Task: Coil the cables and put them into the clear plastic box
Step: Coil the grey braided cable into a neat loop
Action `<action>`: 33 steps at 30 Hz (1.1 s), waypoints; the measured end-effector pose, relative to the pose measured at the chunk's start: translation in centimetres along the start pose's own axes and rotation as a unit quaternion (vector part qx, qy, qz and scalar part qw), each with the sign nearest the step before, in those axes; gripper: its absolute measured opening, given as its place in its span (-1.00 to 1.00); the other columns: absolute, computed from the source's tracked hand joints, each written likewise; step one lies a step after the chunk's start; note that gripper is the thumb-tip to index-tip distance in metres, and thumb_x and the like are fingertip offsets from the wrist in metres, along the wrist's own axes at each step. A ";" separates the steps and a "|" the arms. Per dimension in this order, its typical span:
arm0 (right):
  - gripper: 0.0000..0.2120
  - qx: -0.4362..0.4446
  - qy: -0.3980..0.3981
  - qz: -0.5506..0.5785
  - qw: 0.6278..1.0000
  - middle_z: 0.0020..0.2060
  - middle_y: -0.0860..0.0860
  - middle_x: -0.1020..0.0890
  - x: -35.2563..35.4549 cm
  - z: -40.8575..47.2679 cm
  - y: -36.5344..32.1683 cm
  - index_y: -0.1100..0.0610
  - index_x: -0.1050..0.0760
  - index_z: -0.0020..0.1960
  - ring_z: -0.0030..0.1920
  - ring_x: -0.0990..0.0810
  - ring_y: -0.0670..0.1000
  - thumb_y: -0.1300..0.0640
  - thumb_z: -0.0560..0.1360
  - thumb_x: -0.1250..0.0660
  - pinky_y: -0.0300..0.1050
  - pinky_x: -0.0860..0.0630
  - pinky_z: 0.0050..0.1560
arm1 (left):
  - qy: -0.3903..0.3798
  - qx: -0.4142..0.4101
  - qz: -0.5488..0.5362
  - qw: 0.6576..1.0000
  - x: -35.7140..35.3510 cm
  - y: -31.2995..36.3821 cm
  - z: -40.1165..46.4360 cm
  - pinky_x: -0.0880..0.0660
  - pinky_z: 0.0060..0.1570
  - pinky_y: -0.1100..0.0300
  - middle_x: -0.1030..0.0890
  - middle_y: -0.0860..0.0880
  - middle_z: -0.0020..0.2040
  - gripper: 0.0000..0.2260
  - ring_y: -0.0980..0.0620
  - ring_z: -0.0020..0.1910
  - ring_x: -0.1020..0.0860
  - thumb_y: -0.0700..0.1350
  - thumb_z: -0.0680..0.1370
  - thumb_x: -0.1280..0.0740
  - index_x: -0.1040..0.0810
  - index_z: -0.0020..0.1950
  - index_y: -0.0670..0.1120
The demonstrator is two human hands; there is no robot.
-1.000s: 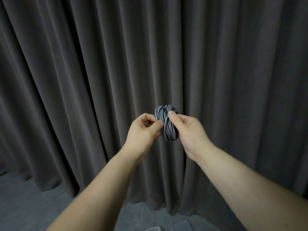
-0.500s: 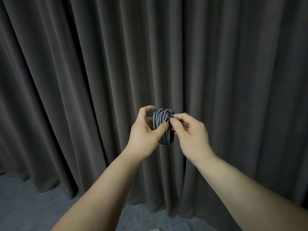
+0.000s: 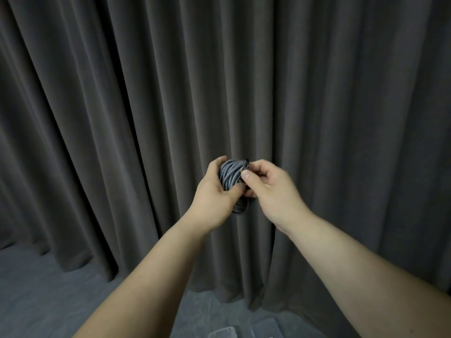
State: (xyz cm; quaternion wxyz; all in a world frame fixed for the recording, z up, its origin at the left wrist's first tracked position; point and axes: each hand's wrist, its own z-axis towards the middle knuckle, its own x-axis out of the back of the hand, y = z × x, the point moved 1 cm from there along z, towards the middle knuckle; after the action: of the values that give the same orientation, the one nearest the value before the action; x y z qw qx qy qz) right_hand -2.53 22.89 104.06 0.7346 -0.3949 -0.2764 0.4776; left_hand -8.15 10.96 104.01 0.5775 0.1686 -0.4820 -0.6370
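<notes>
A coiled grey braided cable (image 3: 229,175) is held up in front of me at mid-frame. My left hand (image 3: 213,198) wraps around the coil from the left, thumb across its front. My right hand (image 3: 271,191) pinches the cable's dark end at the coil's upper right edge between thumb and fingers. The lower loops of the coil hang dark below the two hands. At the bottom edge, a corner of the clear plastic box (image 3: 266,328) shows faintly on the floor.
A dark grey pleated curtain (image 3: 341,118) fills the whole background right behind the hands. A dark grey floor (image 3: 48,301) runs along the bottom left. A pale translucent piece (image 3: 223,334) lies at the bottom edge beside the box.
Both hands have shifted slightly lower and closer together around the coil. My right thumb and fingers moved from the coil's front to pinching the cable end at its upper right.
</notes>
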 end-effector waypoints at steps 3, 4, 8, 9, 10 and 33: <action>-0.86 0.003 -0.027 -0.002 1.000 -0.21 -0.04 -0.60 0.4 0.0 -0.2 0.07 -0.51 -0.05 -0.28 -0.55 -0.21 0.28 0.56 -0.25 -0.31 -0.46 -0.26 | -0.018 0.006 0.011 1.000 0.3 -0.2 0.2 -0.46 0.30 0.06 -0.59 0.04 0.20 -0.32 0.11 0.19 -0.56 0.05 0.37 -0.42 -0.30 0.46 -0.03; -0.83 0.003 -0.039 -0.007 0.999 -0.20 -0.04 -0.59 0.5 0.1 -0.4 0.03 -0.51 -0.02 -0.29 -0.54 -0.20 0.29 0.56 -0.25 -0.31 -0.46 -0.28 | -0.024 0.008 0.015 1.000 0.3 -0.3 0.2 -0.45 0.31 0.05 -0.59 0.04 0.20 -0.30 0.11 0.20 -0.56 0.06 0.35 -0.41 -0.30 0.46 -0.04; -0.80 0.006 -0.073 -0.028 0.997 -0.24 0.03 -0.60 1.1 0.4 -1.1 0.05 -0.56 -0.05 -0.33 -0.54 -0.18 0.34 0.53 -0.30 -0.33 -0.47 -0.26 | -0.059 0.011 0.026 0.998 0.7 -1.1 0.1 -0.44 0.31 0.11 -0.58 0.05 0.19 -0.36 0.11 0.20 -0.55 -0.06 0.45 -0.43 -0.26 0.48 -0.04; -0.80 0.010 -0.068 -0.018 0.997 -0.27 0.03 -0.60 1.1 0.4 -1.2 0.07 -0.56 -0.09 -0.34 -0.53 -0.19 0.35 0.52 -0.31 -0.34 -0.46 -0.26 | -0.066 0.005 0.034 0.997 0.8 -1.0 0.2 -0.43 0.31 0.14 -0.57 0.06 0.18 -0.40 0.12 0.20 -0.54 -0.12 0.50 -0.42 -0.25 0.48 -0.05; -0.81 0.011 -0.061 -0.002 0.998 -0.29 0.01 -0.60 1.1 0.3 -1.2 0.10 -0.56 -0.11 -0.35 -0.53 -0.20 0.37 0.51 -0.31 -0.36 -0.45 -0.26 | -0.073 -0.002 0.048 0.996 0.8 -0.9 0.4 -0.42 0.30 0.17 -0.56 0.05 0.18 -0.44 0.11 0.19 -0.54 -0.17 0.54 -0.39 -0.24 0.48 -0.06; -0.84 0.004 0.033 0.098 0.995 -0.44 0.00 -0.64 -0.5 -0.4 -2.1 0.13 -0.61 -0.21 -0.39 -0.59 -0.09 0.35 0.46 -0.39 -0.25 -0.56 -0.28 | 0.009 -0.030 -0.153 0.988 0.3 -0.4 -1.7 -0.42 0.23 0.35 -0.57 0.07 0.22 -0.64 0.25 0.21 -0.52 -0.15 0.58 -0.26 -0.38 0.38 -0.04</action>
State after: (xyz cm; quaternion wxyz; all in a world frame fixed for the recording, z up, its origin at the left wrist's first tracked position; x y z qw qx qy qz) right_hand -1.40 21.78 105.53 0.6941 -0.4327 -0.2104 0.5355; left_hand -7.16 9.94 103.02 0.4821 0.2283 -0.4261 -0.7306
